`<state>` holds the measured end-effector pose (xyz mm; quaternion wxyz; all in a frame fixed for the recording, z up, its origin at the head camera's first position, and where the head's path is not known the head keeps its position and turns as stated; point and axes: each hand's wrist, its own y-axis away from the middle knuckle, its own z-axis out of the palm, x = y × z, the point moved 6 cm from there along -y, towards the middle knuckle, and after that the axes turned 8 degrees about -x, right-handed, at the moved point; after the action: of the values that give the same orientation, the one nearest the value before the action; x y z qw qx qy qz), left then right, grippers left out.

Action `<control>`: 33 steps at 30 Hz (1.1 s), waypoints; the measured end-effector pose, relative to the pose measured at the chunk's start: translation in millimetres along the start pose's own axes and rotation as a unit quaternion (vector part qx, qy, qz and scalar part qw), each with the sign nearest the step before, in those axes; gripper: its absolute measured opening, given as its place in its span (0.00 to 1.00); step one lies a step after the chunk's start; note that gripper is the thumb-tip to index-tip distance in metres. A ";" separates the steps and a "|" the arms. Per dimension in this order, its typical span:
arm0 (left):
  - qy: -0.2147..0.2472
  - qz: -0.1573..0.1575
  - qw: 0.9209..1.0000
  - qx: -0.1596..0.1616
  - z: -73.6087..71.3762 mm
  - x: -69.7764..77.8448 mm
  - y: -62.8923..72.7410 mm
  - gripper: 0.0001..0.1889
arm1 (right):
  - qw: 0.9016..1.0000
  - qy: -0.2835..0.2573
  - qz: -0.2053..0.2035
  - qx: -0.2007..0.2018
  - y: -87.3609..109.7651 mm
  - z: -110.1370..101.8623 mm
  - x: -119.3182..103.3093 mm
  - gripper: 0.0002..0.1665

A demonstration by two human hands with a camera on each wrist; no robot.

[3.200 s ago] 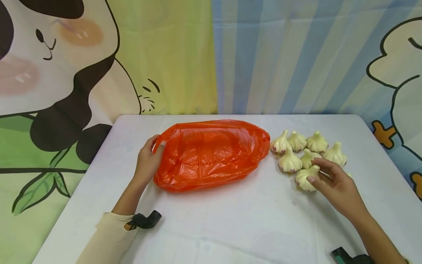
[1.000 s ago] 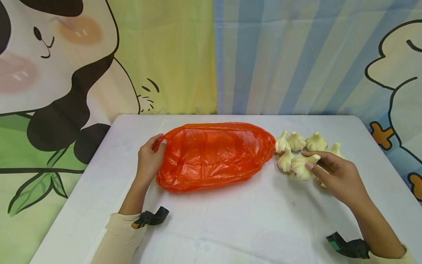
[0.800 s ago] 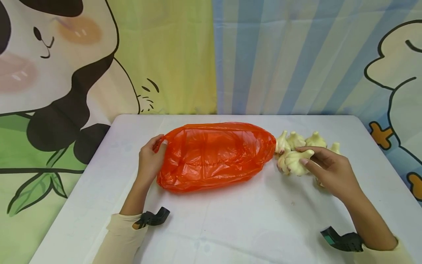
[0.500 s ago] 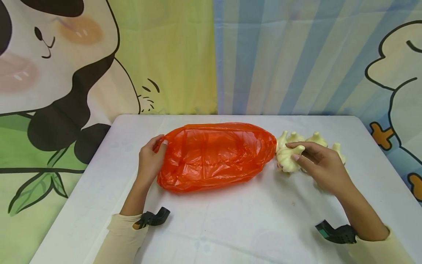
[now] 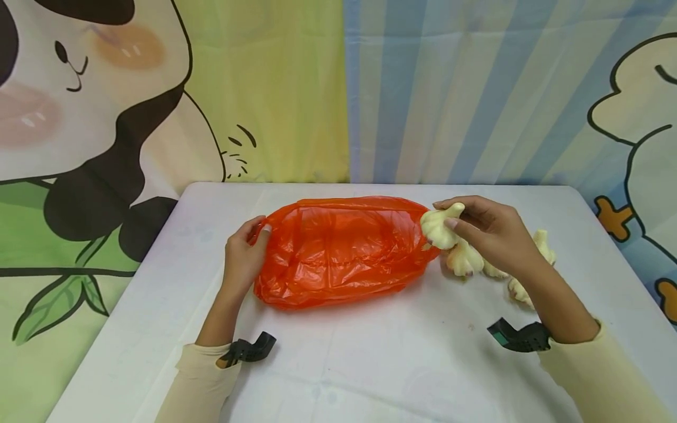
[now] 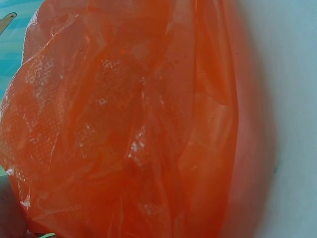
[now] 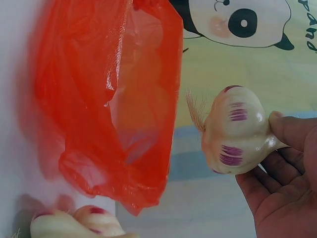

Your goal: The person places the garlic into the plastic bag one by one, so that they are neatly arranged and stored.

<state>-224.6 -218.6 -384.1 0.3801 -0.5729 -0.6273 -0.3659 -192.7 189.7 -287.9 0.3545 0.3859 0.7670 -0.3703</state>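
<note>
An orange-red plastic bag [image 5: 344,252] lies across the middle of the table. My left hand [image 5: 244,255] pinches its left end between thumb and fingers. In the right wrist view the bag's mouth [image 7: 143,94] gapes open. My right hand [image 5: 492,235] holds a pale garlic bulb [image 5: 440,226] by its neck, raised at the bag's right end and overlapping it in the head view. Purple streaks and a tuft of roots show on this garlic bulb [image 7: 237,131] in the right wrist view. Several other garlic bulbs [image 5: 464,258] rest below and behind the right hand, partly hidden by it.
The white table [image 5: 370,358] stands against a printed cloth backdrop [image 5: 449,88] with cartoon animals. Black camera mounts [image 5: 520,336] stick out from both wrists. The loose garlic bulbs sit close to the bag's right end.
My right hand has picked a garlic bulb up from the front of the group and carried it left and away from me to the bag. The left hand and bag have shifted slightly right.
</note>
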 end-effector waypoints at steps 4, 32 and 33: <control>0.003 -0.002 1.000 -0.003 0.4 0.3 0.6 0.23 | 1.000 0.000 0.016 -0.015 -11.1 7.4 1.5 0.17; -0.003 0.008 1.000 -0.013 3.5 -0.5 -0.7 0.23 | 0.985 -0.054 -0.014 -0.166 -84.9 66.0 -1.7 0.14; -0.003 0.008 1.000 -0.012 3.4 -0.5 -0.8 0.23 | 0.984 -0.054 -0.013 -0.169 -86.7 68.4 -1.9 0.14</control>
<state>-225.6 -215.8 -386.2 0.3741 -0.5839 -0.6191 -0.3684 -248.3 94.3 -293.2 0.4505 0.2896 0.8036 -0.2598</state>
